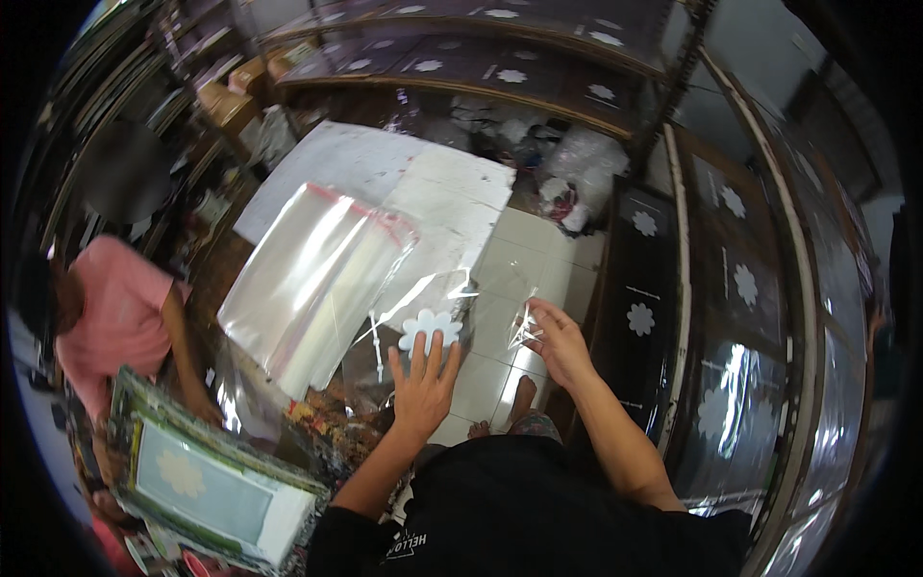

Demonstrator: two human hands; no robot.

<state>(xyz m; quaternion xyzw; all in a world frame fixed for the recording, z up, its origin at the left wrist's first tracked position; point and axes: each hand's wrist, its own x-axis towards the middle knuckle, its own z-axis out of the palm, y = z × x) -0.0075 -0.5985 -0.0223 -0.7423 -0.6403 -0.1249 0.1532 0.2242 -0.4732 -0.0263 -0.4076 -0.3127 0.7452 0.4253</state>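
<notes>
head view: white flower cutout [431, 327] just above left hand [423, 380].

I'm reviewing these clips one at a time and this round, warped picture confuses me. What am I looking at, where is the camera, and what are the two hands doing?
There is no machine here: a person works with bare hands, and a wide fisheye camera worn on their head looks down, which bends straight edges near the rim. The forearms come in from the bottom. The left hand lies flat, fingers spread, on a dark item wrapped in clear film, just below a white flower-shaped sticker. The right hand pinches a small scrap of clear plastic over the tiled floor. To the left lies a stack of clear plastic bags with a red strip, on white sheets. Dark panels with white flower marks stand along the right. A second person in a pink shirt works at the far left.
</notes>
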